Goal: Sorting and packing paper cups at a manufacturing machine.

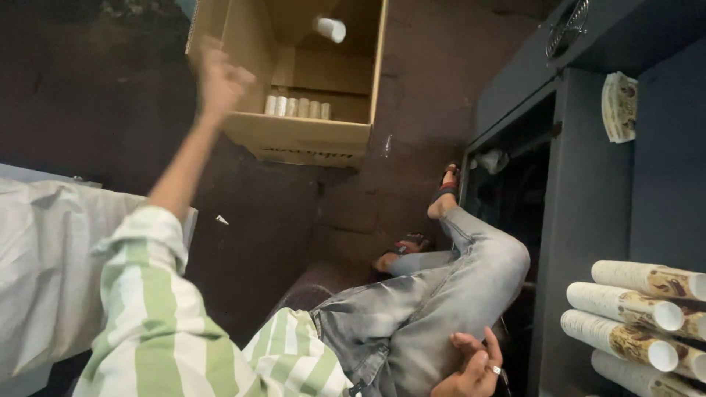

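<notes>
The left hand (220,81) is raised at the end of an outstretched arm in a green-and-white striped sleeve (151,294), just in front of the near left wall of an open cardboard box (309,140) that stands on the dark floor (279,213). The hand is blurred; its fingers look loosely spread, the grip wide and holding nothing. Inside the box a row of small white paper cups (296,107) lies along the bottom by the near wall, and one more white cup (330,29) shows higher up, apart from the row (whether it rests on anything I cannot tell). The right hand (471,367) lies against the person's grey jeans (441,294), fingers curled loosely, empty, a ring on one finger. At the right, stacked sleeves of printed paper cups (632,309) lie on their sides beside a dark cabinet (588,184).
</notes>
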